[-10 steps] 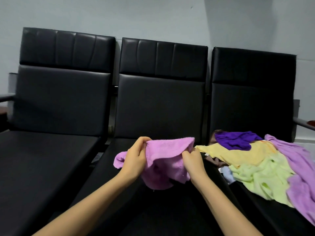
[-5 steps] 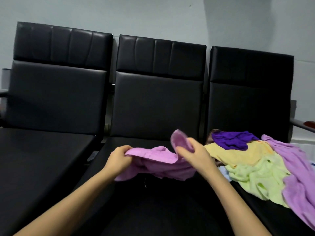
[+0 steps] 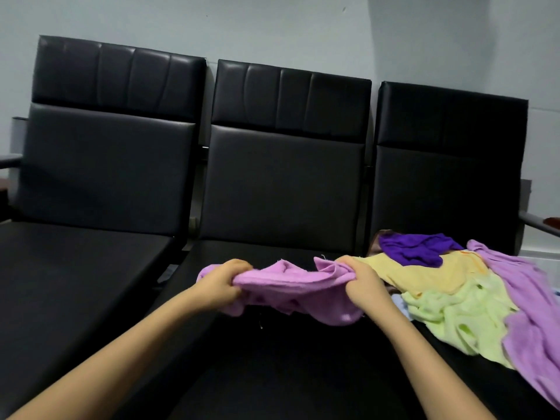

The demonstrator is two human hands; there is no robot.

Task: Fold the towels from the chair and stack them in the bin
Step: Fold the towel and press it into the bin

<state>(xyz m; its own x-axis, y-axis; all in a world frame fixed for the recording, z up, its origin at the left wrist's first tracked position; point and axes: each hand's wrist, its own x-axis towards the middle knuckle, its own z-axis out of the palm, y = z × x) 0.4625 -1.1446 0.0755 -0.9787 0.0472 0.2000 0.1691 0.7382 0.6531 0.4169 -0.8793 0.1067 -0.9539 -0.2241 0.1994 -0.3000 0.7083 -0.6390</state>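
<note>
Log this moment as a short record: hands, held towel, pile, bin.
left hand: grips the pink towel's left end
right hand: grips its right end
pink towel: bunched, stretched between both hands over the middle chair
pile: dark purple towel, yellow towel, light green towel, lilac towel, unfolded on the right chair
bin: not in view

A waiting room: 3 joined black padded seats (image 3: 281,183) along a bare wall (image 3: 272,25).
</note>
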